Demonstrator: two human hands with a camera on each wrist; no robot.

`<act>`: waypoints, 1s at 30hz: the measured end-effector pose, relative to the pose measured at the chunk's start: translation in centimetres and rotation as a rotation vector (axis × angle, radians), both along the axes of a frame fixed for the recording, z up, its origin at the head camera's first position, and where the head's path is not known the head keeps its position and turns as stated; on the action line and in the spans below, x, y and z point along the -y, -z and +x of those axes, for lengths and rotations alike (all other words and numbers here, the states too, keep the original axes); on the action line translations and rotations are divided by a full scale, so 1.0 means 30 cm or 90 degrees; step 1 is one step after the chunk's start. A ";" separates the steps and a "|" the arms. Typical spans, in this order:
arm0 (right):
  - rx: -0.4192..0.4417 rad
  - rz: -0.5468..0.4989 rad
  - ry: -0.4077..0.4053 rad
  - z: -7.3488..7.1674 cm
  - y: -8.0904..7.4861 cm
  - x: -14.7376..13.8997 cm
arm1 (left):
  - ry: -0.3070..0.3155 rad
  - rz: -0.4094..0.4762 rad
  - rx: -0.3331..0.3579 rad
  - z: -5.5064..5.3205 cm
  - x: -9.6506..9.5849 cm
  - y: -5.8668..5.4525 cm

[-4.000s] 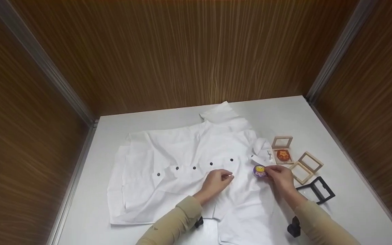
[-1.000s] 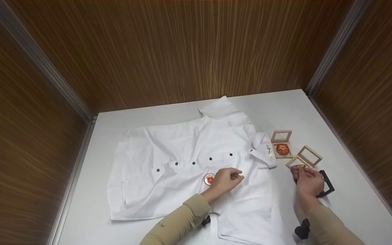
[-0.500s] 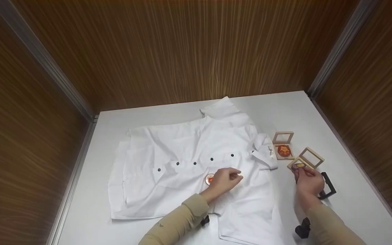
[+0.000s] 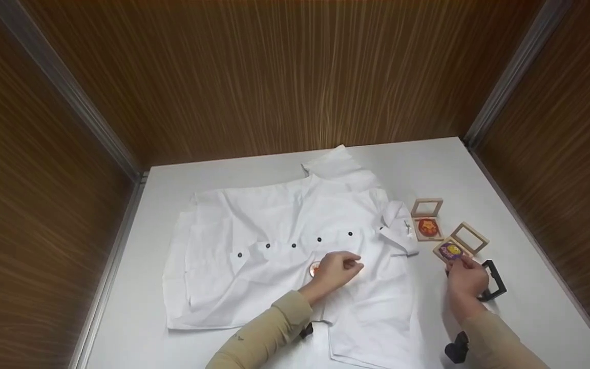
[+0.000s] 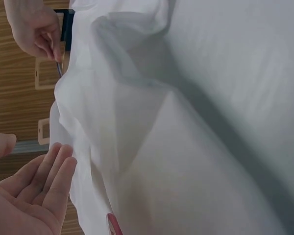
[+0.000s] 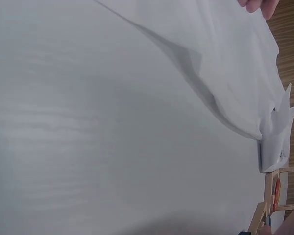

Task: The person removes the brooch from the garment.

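My right hand point(image 4: 468, 281) pinches a round purple badge point(image 4: 450, 250) with a yellow figure, over the base of an open pale wooden box point(image 4: 470, 239). Whether the badge touches the base I cannot tell. In the left wrist view the badge shows as a thin edge at the fingertips. Relaxed and holding nothing, my left hand point(image 5: 34, 196) hovers low over a white shirt point(image 4: 274, 220) with black buttons. Partly behind that hand, a white badge with a red-orange design point(image 4: 315, 269) lies on the shirt front. Only a bit of the right hand shows in the right wrist view.
A second open wooden box point(image 4: 426, 207) holds a red-orange round badge point(image 4: 428, 227) beside the shirt collar. An open black box point(image 4: 496, 282) stands partly behind my right hand. Wood-patterned panels point(image 4: 295, 77) enclose the white table point(image 4: 172, 179) at the back and sides.
My right hand has carried the purple badge from above the shirt to the middle box, then tilted it flatter. My left hand moved slightly right, and the white badge now shows beside it.
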State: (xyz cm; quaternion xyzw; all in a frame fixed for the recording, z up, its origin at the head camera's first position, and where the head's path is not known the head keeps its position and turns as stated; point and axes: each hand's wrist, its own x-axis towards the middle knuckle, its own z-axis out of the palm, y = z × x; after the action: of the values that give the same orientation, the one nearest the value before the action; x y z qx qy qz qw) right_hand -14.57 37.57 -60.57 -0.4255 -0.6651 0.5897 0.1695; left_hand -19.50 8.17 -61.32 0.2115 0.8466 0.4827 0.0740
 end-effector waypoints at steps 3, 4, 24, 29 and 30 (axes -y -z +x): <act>0.037 0.041 -0.009 0.000 -0.015 0.010 | -0.005 0.001 0.002 -0.004 0.001 -0.003; 0.046 0.052 -0.011 0.000 -0.020 0.014 | -0.007 -0.001 0.005 -0.006 0.002 -0.004; 0.005 0.060 -0.081 -0.018 -0.031 0.061 | -0.031 -0.025 0.008 -0.011 0.044 -0.011; -0.012 0.002 -0.113 -0.028 -0.041 0.093 | -0.032 -0.018 0.011 -0.018 0.052 -0.013; -0.009 0.005 -0.122 -0.030 -0.044 0.100 | -0.032 -0.019 0.008 -0.021 0.054 -0.012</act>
State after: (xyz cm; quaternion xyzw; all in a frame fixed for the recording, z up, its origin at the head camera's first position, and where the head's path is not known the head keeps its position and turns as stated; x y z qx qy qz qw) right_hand -15.47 34.57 -59.26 -0.3550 -0.7038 0.6037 0.1187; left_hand -20.12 6.54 -60.95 0.1859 0.8582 0.4734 0.0702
